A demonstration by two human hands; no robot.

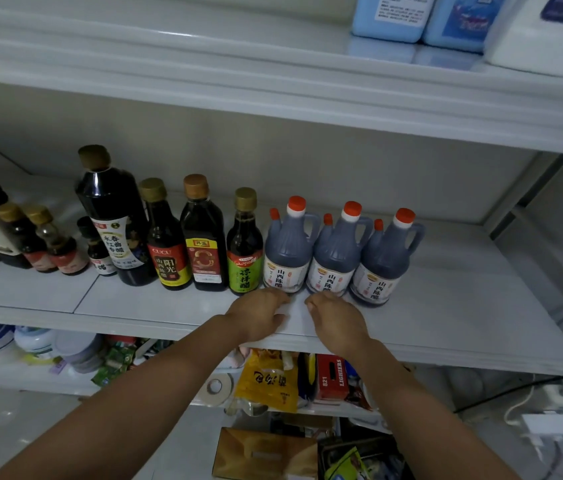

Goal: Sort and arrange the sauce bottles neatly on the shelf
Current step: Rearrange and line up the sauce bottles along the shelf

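A row of sauce bottles stands on the white shelf. From the left: a tall dark bottle, a red-labelled bottle, a yellow-and-red-labelled bottle, a green-labelled bottle, then three grey jugs with orange caps. Small bottles cluster at the far left. My left hand rests on the shelf front below the first jug, fingers curled, holding nothing. My right hand lies beside it, below the second jug, also curled with nothing in it.
Blue containers sit on the upper shelf at the right. The lower shelf holds bowls, a yellow packet, a red box and a tape roll. Bare shelf stretches right of the jugs. Cables and a power strip lie low right.
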